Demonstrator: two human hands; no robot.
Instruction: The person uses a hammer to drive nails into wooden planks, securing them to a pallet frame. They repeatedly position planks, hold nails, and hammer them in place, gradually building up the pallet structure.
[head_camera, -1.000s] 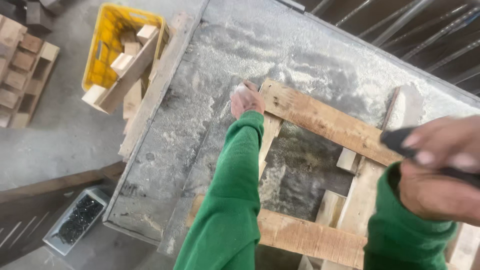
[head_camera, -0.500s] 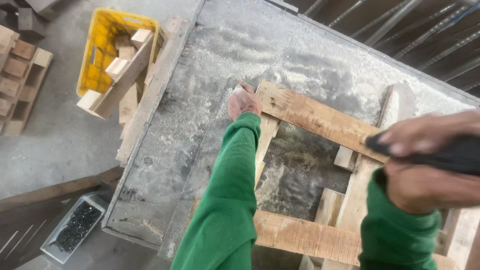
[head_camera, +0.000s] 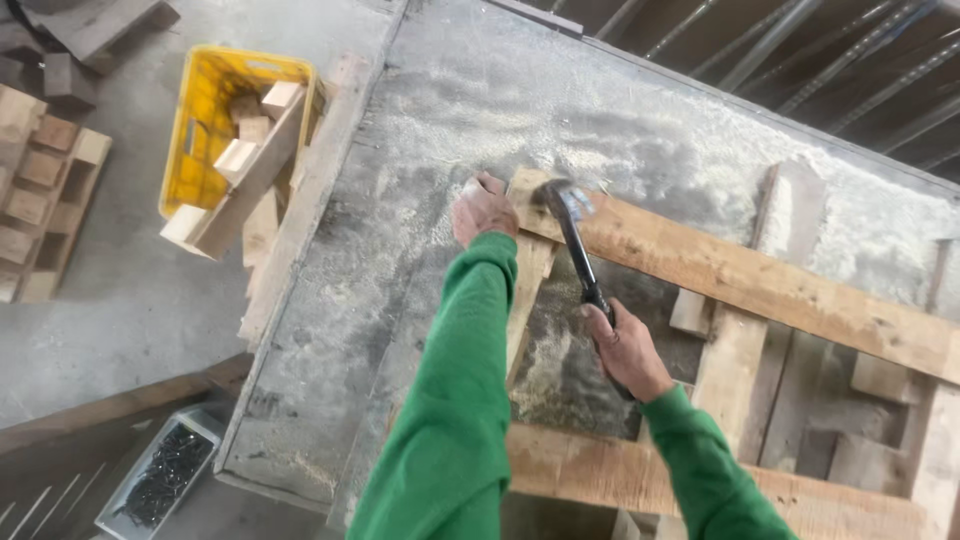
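Two hands work: left hand (head_camera: 483, 208) presses a rough plank (head_camera: 740, 280), right hand (head_camera: 625, 350) grips a dark hammer (head_camera: 572, 225).

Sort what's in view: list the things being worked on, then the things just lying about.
In use: hammer in right hand; left hand at the top plank of the pallet frame.

Lying about: yellow crate of wood blocks, tray of nails, stacked pallet.

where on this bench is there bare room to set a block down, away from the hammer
Free: the dusty bench top between its left edge and the left hand, and the far strip beyond the long plank. Crowded: the plank's corner, where the left hand and hammer, held by the right hand, meet, and the pallet frame.
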